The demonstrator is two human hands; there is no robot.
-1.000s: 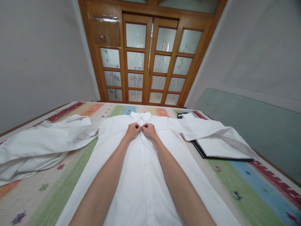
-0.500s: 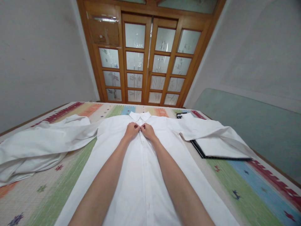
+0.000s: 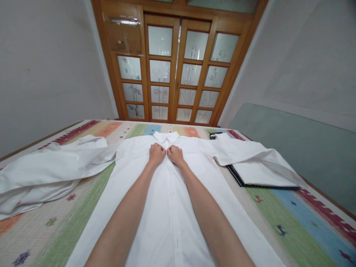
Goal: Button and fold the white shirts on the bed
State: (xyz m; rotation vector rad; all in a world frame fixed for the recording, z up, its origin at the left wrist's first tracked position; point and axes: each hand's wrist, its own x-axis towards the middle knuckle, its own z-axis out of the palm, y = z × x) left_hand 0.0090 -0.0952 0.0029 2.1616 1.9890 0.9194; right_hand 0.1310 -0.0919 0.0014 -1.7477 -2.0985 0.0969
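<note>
— Stretching wide under everything, striped bedcover (image 3: 69, 222) in greens and oranges, wooden glass-paned doors (image 3: 172, 70) behind. Lying flat on it, white shirt (image 3: 169, 207), front up, sleeves spread.

— Looking soft, light, limp; probably best pinched along the button strip or the collar (image 3: 166, 137).

— Left hand (image 3: 156, 154) and right hand (image 3: 174, 154) pinching that strip just below the collar, fingers curled, knuckles touching.

— Barely differing from a second ago: sitting a touch nearer the collar.
</note>
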